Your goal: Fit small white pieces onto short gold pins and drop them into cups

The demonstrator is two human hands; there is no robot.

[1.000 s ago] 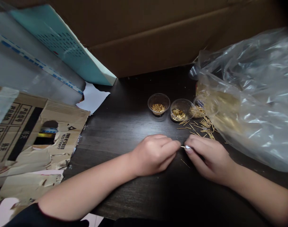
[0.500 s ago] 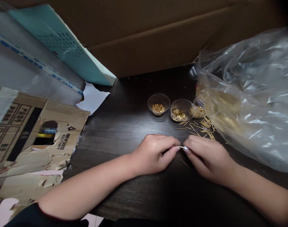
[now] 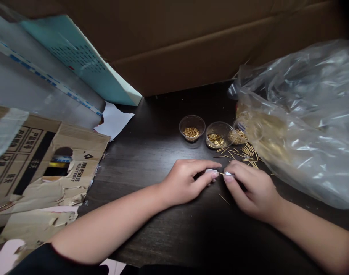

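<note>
Over the dark tabletop, a thin gold metal pin [image 3: 221, 173] spans the small gap between my two hands. My left hand [image 3: 182, 183] pinches one end at the thumb, its index finger raised and stretched out above. A white patch [image 3: 211, 171] shows by that thumb; whether it is tape or paper I cannot make out. My right hand [image 3: 253, 187] is closed at the other end, thumb against finger, with a small white bit [image 3: 227, 173] at the fingertips. One loose pin [image 3: 224, 198] lies on the table just below the hands.
Clear plastic cups [image 3: 192, 124] with short gold pieces stand beyond my hands. Longer gold pins [image 3: 247, 152] lie scattered beside them. A clear plastic bag [image 3: 311, 130] spreads on the right. Torn cardboard [image 3: 77, 152] is at the left, and a cardboard wall [image 3: 191, 46] rises behind.
My left index finger has lifted and straightened, uncovering the white patch by the thumb. More of the pin shows between the hands. The view has shifted slightly.
</note>
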